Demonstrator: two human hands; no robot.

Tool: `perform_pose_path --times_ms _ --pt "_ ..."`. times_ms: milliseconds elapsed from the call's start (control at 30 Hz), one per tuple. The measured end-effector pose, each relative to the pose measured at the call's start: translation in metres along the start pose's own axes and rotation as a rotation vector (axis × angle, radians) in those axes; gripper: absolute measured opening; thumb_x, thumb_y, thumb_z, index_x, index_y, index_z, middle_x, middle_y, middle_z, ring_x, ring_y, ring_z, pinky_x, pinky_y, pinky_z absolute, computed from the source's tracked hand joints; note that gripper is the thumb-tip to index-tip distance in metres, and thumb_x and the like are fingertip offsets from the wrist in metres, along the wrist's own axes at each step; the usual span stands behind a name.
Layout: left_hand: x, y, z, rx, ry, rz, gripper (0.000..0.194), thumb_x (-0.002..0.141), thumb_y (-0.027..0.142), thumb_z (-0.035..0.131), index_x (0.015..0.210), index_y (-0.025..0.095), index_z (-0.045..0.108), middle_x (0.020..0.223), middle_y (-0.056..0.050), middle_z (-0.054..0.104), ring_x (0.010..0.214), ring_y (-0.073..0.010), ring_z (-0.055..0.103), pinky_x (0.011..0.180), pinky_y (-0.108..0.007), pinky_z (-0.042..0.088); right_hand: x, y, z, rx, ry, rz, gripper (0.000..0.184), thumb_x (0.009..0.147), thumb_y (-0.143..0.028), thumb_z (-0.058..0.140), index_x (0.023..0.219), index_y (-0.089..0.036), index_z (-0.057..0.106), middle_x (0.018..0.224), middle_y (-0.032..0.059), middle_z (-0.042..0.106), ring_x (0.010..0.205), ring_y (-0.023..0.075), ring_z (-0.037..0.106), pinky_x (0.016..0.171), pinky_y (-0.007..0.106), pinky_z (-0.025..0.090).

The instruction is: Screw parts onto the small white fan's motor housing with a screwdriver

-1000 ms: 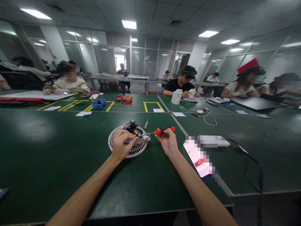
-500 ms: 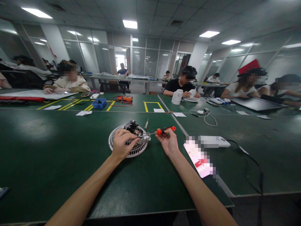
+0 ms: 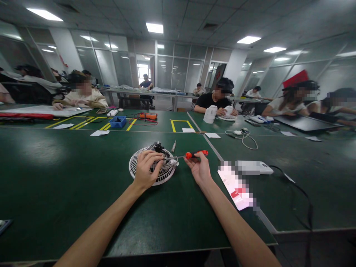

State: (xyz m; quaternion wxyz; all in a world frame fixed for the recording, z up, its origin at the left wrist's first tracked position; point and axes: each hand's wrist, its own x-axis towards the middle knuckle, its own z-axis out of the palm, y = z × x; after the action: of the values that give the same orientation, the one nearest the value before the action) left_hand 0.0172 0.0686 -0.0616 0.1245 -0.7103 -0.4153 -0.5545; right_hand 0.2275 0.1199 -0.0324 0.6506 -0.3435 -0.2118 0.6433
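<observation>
A white round fan grille (image 3: 139, 172) lies flat on the green table (image 3: 55, 185), with a small black motor assembly (image 3: 158, 148) on top of it. My left hand (image 3: 146, 168) rests on the grille, fingers curled and pinching the assembly. My right hand (image 3: 198, 168) grips a screwdriver (image 3: 194, 153) with a red and black handle. Its shaft points left, with the tip at the assembly.
A second small screwdriver (image 3: 173, 145) lies behind the grille. A phone (image 3: 236, 187) and a white device (image 3: 253, 167) with a black cable lie to the right. Further back stand a blue tray (image 3: 116, 121) and an orange meter (image 3: 148, 116). Other people sit at the far tables.
Almost nothing has moved. My left fingers have shifted slightly on the assembly, and the view has drifted a little.
</observation>
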Motion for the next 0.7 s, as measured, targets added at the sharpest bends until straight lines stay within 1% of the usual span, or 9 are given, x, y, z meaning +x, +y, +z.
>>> perform_pose_path --times_ms 233,367,533,700 --pt "-0.0004 0.0022 -0.0007 -0.005 -0.006 -0.029 0.006 0.095 0.023 0.063 0.099 0.023 0.067 0.106 -0.005 0.078 0.110 -0.0254 0.066 0.103 -0.051 0.049 -0.0005 0.0019 -0.0010 0.023 -0.031 0.025 0.020 0.069 -0.011 0.063 0.072 -0.024 0.048 0.064 -0.0010 0.069 0.059 0.0142 0.070 0.065 0.027 0.066" --pt "-0.0010 0.0031 -0.0004 -0.004 0.009 -0.033 0.007 0.096 0.022 0.061 0.101 0.022 0.067 0.107 -0.006 0.077 0.112 -0.0254 0.063 0.104 -0.050 0.048 -0.0003 0.0033 -0.0017 0.031 -0.046 0.025 0.019 0.067 -0.011 0.062 0.071 -0.023 0.048 0.067 0.0007 0.071 0.062 0.0154 0.072 0.068 0.029 0.066" --pt "-0.0005 0.0036 -0.0004 -0.013 0.017 -0.029 0.007 0.096 0.023 0.061 0.101 0.022 0.066 0.107 -0.006 0.077 0.113 -0.0251 0.063 0.104 -0.049 0.048 -0.0018 0.0035 -0.0003 0.035 -0.033 0.015 0.018 0.066 -0.011 0.062 0.070 -0.023 0.049 0.065 0.0019 0.071 0.061 0.0159 0.072 0.066 0.028 0.066" --pt "-0.0017 0.0018 0.0001 0.009 0.004 -0.039 0.010 0.099 0.028 0.057 0.100 0.023 0.066 0.104 -0.006 0.076 0.112 -0.0255 0.063 0.104 -0.050 0.049 -0.0019 0.0052 -0.0009 0.042 -0.058 0.015 0.020 0.067 -0.012 0.065 0.071 -0.023 0.049 0.067 0.0005 0.071 0.061 0.0156 0.072 0.066 0.028 0.066"
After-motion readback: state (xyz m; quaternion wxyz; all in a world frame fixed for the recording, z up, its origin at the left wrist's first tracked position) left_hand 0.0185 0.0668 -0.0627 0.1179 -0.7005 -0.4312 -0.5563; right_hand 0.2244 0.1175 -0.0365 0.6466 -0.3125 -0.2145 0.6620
